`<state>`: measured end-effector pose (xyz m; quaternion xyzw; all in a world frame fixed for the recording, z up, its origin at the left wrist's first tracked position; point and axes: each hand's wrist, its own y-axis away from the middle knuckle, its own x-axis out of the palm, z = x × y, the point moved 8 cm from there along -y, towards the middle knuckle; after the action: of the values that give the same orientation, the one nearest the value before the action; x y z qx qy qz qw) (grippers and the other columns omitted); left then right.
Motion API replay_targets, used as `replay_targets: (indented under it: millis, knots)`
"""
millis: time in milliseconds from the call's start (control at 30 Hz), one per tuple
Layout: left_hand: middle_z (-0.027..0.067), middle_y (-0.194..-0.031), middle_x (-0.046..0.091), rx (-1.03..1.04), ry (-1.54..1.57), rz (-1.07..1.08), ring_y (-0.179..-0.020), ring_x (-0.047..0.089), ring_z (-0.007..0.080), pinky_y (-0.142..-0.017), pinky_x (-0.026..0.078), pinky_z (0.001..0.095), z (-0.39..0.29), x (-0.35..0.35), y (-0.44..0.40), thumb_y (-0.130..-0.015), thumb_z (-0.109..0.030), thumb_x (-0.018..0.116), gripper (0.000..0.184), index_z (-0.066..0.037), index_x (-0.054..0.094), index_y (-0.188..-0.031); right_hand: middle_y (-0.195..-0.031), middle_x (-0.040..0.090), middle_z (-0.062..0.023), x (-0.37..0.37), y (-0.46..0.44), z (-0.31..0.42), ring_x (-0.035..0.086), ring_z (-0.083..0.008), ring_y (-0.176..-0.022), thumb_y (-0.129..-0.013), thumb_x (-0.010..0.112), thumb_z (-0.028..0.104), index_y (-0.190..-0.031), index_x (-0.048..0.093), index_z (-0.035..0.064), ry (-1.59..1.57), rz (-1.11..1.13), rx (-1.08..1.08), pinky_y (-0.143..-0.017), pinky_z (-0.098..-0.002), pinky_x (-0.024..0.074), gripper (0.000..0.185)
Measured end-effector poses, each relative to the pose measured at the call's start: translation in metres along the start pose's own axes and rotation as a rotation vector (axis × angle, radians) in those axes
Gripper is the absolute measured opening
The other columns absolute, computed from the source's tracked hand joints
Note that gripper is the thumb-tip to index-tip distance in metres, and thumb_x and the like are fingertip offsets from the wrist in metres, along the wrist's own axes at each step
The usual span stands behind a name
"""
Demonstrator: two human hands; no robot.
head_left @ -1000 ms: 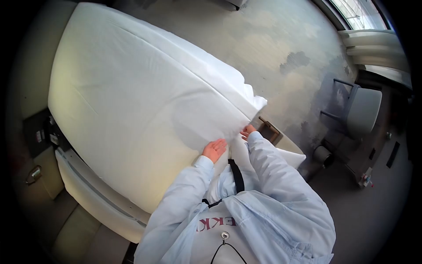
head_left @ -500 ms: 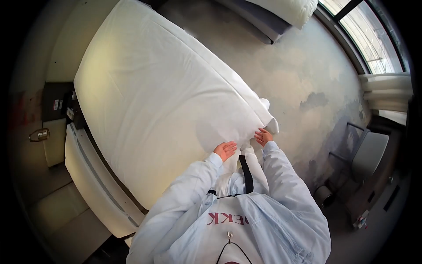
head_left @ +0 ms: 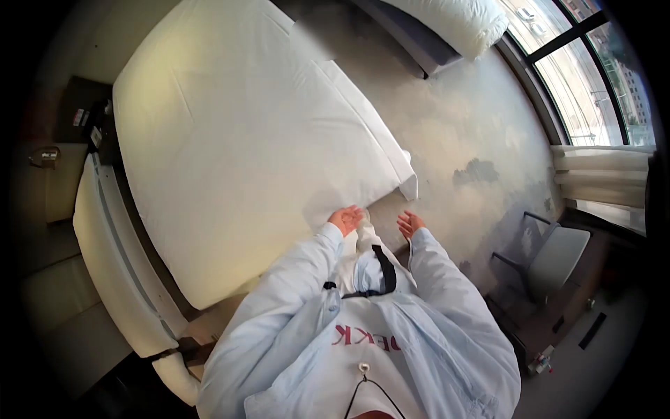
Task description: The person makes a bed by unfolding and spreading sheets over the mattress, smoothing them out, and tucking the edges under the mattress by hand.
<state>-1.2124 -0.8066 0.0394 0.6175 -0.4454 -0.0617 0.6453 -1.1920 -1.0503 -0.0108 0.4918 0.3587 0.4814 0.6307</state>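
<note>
A white sheet (head_left: 237, 140) covers the bed in front of me and lies mostly smooth, with faint creases. Its near right corner (head_left: 409, 186) hangs over the mattress edge as a folded flap. My left hand (head_left: 347, 220) is open at the near edge of the bed, fingers extended, with nothing in it; whether it touches the sheet I cannot tell. Over the floor, a little below the hanging corner, my right hand (head_left: 410, 223) is open and holds nothing.
A padded headboard (head_left: 122, 265) runs along the left, with a wall lamp (head_left: 45, 157) beyond it. At the top right, white bedding (head_left: 460, 24) lies on a grey bench (head_left: 412, 38). A chair (head_left: 558, 255) stands by a desk (head_left: 558, 300) at right, below the window (head_left: 579, 77).
Both hands have drawn back toward me, and the right hand has come away from the sheet's corner. The camera view has shifted, showing more of the window.
</note>
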Motion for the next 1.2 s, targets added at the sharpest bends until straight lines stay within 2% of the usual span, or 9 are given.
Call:
replay_targets:
  millis: [200,333,400,467,733,967,1067,1133,1200]
  knots:
    - [0.0064,-0.111,0.053,-0.009,0.228,-0.13,-0.101,0.051,0.0239,-0.083,0.041,0.0353,-0.005,-0.069,0.03,-0.078,-0.014,0.042,0.031,-0.009,0.05,-0.109,-0.087,0.06,-0.0025,0.004,0.002,-0.021,0.058,-0.0158,-0.072,-0.086,0.032,0.016,-0.114,0.045,0.0195,0.233,-0.04,0.039,-0.059,-0.027,0.0461,0.031]
    - [0.0064,-0.115,0.05,0.063,0.354,-0.163,-0.107,0.047,0.0239,-0.088,0.04,0.0362,-0.035,-0.081,0.03,-0.081,-0.013,0.039,0.033,-0.007,0.048,-0.111,-0.102,0.056,-0.0069,0.038,0.015,0.003,0.056,-0.0187,-0.085,-0.084,0.034,0.012,-0.114,0.044,0.0156,-0.023,0.094,-0.071,-0.066,-0.0288,0.0468,0.031]
    - [0.0067,-0.115,0.05,0.067,0.394,-0.176,-0.109,0.045,0.0239,-0.09,0.039,0.036,-0.06,-0.05,0.049,-0.081,-0.013,0.039,0.033,-0.006,0.047,-0.112,-0.107,0.053,-0.0083,0.058,0.063,0.043,0.055,-0.0205,-0.09,-0.082,0.036,0.008,-0.117,0.041,0.0123,-0.172,0.191,-0.198,-0.074,-0.0305,0.046,0.036]
    - [0.0076,-0.116,0.049,0.207,0.373,0.166,-0.11,0.044,0.0241,-0.092,0.037,0.0362,-0.104,0.008,0.067,-0.082,-0.014,0.039,0.034,-0.005,0.046,-0.114,-0.108,0.053,-0.0085,0.05,0.084,0.077,0.054,-0.0208,-0.091,-0.081,0.037,0.006,-0.118,0.04,0.0114,-0.261,0.192,-0.266,-0.076,-0.0311,0.0453,0.038]
    - [0.0081,-0.119,0.046,0.253,0.17,0.213,-0.113,0.041,0.0236,-0.094,0.036,0.0359,-0.172,0.119,0.052,-0.084,-0.015,0.037,0.035,-0.004,0.044,-0.115,-0.109,0.051,-0.0046,-0.053,0.131,0.223,0.051,-0.0194,-0.095,-0.076,0.045,0.002,-0.117,0.043,0.0118,-0.823,0.25,-0.612,-0.082,-0.0335,0.0437,0.042]
    - [0.0072,-0.119,0.047,0.301,0.312,0.208,-0.113,0.041,0.0226,-0.095,0.035,0.035,-0.151,0.232,-0.034,-0.083,-0.014,0.037,0.034,-0.004,0.045,-0.115,-0.107,0.053,-0.0021,-0.184,0.046,0.329,0.054,-0.0182,-0.086,-0.073,0.048,-0.001,-0.11,0.05,0.0154,-1.047,0.313,-0.453,-0.077,-0.0328,0.0446,0.04]
    - [0.0085,-0.118,0.047,0.418,0.312,0.223,-0.111,0.043,0.0236,-0.092,0.038,0.0335,-0.147,0.284,-0.087,-0.082,-0.015,0.039,0.035,-0.004,0.045,-0.115,-0.107,0.054,-0.0016,-0.237,-0.007,0.43,0.055,-0.018,-0.082,-0.073,0.05,-0.001,-0.113,0.048,0.0159,-0.922,0.33,-0.46,-0.074,-0.0329,0.0456,0.043]
    - [0.0101,-0.113,0.05,0.419,0.142,0.028,-0.101,0.051,0.0245,-0.077,0.046,0.0306,-0.106,0.303,-0.096,-0.084,-0.019,0.04,0.034,-0.004,0.045,-0.114,-0.12,0.044,-0.003,-0.294,-0.029,0.481,0.051,-0.0176,-0.092,-0.074,0.049,0.002,-0.123,0.039,0.0165,-0.691,0.232,-0.535,-0.077,-0.0321,0.0441,0.052]
    - [0.0096,-0.089,0.059,0.318,0.151,-0.012,-0.085,0.058,0.0268,-0.07,0.047,0.0319,-0.066,0.309,-0.121,-0.083,-0.023,0.045,0.019,-0.006,0.053,-0.088,-0.125,0.037,-0.005,-0.278,0.026,0.562,0.045,-0.0163,-0.097,-0.076,0.048,0.009,-0.126,0.033,0.0147,-0.519,0.202,-0.647,-0.081,-0.0295,0.0406,0.053]
